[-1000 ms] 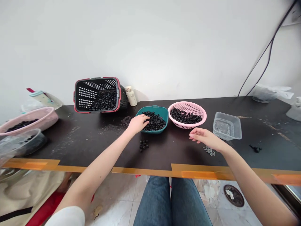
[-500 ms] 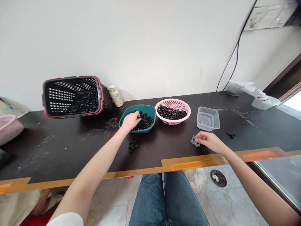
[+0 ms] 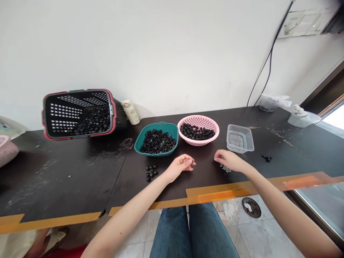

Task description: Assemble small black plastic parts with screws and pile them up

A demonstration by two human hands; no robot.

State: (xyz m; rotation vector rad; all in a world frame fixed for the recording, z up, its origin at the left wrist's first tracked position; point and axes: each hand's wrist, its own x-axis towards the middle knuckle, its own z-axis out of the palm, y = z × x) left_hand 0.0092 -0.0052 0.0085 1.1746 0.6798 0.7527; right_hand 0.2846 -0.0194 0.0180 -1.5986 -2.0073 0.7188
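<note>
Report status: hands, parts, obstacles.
Left hand near pink basket, grip unclear. Right hand over metal pieces, grip unclear. Loose black pieces left of left hand. No obstacle between hands.

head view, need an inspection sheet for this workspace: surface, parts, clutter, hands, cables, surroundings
Surface: dark table, scuffed; orange tape along front
Parts: black pieces in teal basin and pink basket, some loose; small metal pieces; clear box
Clutter: dark basket of black pieces, opening toward camera; white bottle; pump bottle
Left hand: fingers curled, grip unclear
Right hand: over metal pieces, grip unclear
Cables: black cables along wall
Surroundings: white wall, socket panel, tiled floor
</note>
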